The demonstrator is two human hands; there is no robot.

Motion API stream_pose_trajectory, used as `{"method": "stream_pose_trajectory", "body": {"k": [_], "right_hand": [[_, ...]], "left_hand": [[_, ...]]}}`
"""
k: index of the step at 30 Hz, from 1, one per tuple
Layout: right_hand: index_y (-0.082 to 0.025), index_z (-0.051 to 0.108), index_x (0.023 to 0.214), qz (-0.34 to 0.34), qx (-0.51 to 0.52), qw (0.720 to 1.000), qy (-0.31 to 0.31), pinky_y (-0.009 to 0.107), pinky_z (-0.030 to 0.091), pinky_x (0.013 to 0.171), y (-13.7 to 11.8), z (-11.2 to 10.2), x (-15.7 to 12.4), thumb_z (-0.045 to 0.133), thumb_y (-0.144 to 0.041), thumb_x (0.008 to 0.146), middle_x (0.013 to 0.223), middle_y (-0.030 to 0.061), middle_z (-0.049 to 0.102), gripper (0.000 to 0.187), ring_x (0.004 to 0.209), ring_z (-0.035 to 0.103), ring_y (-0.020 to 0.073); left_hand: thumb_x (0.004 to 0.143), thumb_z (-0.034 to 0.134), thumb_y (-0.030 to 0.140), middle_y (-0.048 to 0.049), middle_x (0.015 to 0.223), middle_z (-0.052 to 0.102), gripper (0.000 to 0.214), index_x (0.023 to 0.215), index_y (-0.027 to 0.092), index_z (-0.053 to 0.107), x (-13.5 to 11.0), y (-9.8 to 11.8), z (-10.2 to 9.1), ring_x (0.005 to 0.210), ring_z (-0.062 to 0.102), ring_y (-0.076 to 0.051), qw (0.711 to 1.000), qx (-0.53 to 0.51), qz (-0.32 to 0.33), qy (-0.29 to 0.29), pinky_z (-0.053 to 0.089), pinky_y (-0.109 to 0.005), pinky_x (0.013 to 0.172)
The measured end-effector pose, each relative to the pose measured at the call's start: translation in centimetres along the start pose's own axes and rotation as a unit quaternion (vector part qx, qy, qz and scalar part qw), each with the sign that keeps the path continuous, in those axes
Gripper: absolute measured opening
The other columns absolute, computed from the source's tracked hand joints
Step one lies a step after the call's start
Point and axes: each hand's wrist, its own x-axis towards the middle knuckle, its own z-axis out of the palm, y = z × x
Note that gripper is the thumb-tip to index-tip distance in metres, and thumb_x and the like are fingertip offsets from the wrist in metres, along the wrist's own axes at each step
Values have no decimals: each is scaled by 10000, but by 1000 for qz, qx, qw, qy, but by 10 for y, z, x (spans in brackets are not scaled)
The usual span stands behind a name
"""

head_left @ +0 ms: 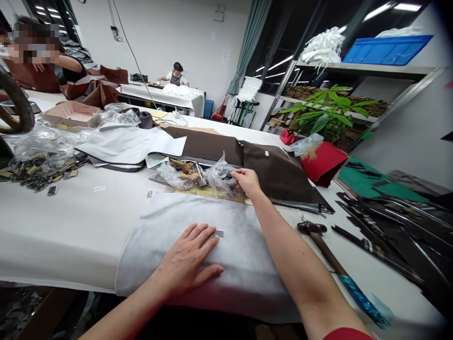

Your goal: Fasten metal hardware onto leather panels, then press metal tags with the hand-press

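My left hand [194, 257] lies flat, fingers stretched, on a pale grey fabric panel [247, 241] that hangs over the table's front edge. Beside its fingertips sits a small grey rectangular piece [220, 233] on the panel. Reaching farther out, my right hand [247, 182] has thumb and fingers pinched together at the right side of a crumpled clear plastic bag [221, 174]. Whatever is between those fingertips is too small to make out. Crumpled brown paper [186, 168] lies at the left of the bag.
Dark brown panels [276, 172] are stacked behind my right hand. A hammer [318, 241] with a blue-wrapped handle lies right, near dark strips [399, 231]. Small metal pieces [42, 170] are heaped left. Another person [67, 61] works far left; one more [176, 75] sits at the back.
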Motion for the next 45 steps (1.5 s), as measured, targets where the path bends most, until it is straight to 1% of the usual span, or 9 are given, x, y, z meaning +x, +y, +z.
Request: {"method": "stream_pose_trajectory", "body": {"k": [5,8,11,14,16,21,25,40,45], "right_hand": [[-154,672,900,-19,154,988,-14,233,576,588,-7,-14,-37,751,-477,827,805,50,707,340,664,681,140],[-159,682,880,-48,188,979,-68,264,591,640,-7,-21,-71,780,-482,797,759,24,685,348,661,664,139],[-169,708,907,-167,78,962,-204,255,541,636,-8,-28,-105,698,-409,891,744,12,691,241,661,653,140],[-190,760,890,-317,-113,889,-311,261,502,715,-9,-26,-129,649,-243,932,804,23,723,130,752,665,155],[-201,789,938,-364,-176,871,-279,281,501,792,-5,-20,-143,653,-195,933,908,44,741,136,836,673,173],[-235,765,1158,-333,-226,911,-90,355,530,856,22,-4,-180,680,-319,962,1093,71,746,230,977,672,237],[-231,775,1132,-356,-215,909,-36,415,538,900,37,4,-198,609,-306,1004,1081,75,754,223,998,636,259],[-247,737,1256,-380,-204,893,-124,464,490,1035,42,-9,-193,590,-198,996,1314,45,698,303,1159,600,266],[-226,752,1212,-339,-209,907,-137,386,518,1021,12,-8,-161,582,-268,1008,1258,54,721,269,1148,651,238]], "left_hand": [[982,530,601,-113,1537,526,600,1420,191,562,-1,0,1,1438,469,-324,1000,7,4,1,372,-545,1220],[988,524,595,-119,1546,512,608,1431,181,551,-1,0,0,1440,462,-324,1000,14,8,-4,359,-543,1226],[992,513,596,-138,1544,504,614,1427,165,549,0,0,0,1444,451,-325,1000,20,11,-9,346,-540,1230],[989,515,599,-159,1526,511,624,1426,154,549,0,0,0,1432,459,-325,1000,21,16,-9,338,-539,1230],[989,512,600,-162,1516,519,636,1444,155,535,0,-1,0,1423,468,-325,1000,20,18,-7,335,-540,1230],[1000,502,589,-146,1521,529,635,1479,173,508,-1,-2,2,1439,452,-334,1000,17,24,-3,342,-557,1218],[1005,489,592,-142,1528,525,630,1466,164,525,-2,-3,3,1441,451,-334,999,21,25,-2,339,-555,1222],[1007,485,589,-162,1548,503,661,1483,131,508,-2,-2,4,1451,446,-345,999,28,20,-4,329,-562,1233],[1004,484,596,-138,1539,520,640,1467,155,530,-1,-1,2,1445,455,-338,999,29,14,-7,346,-550,1230]]}}
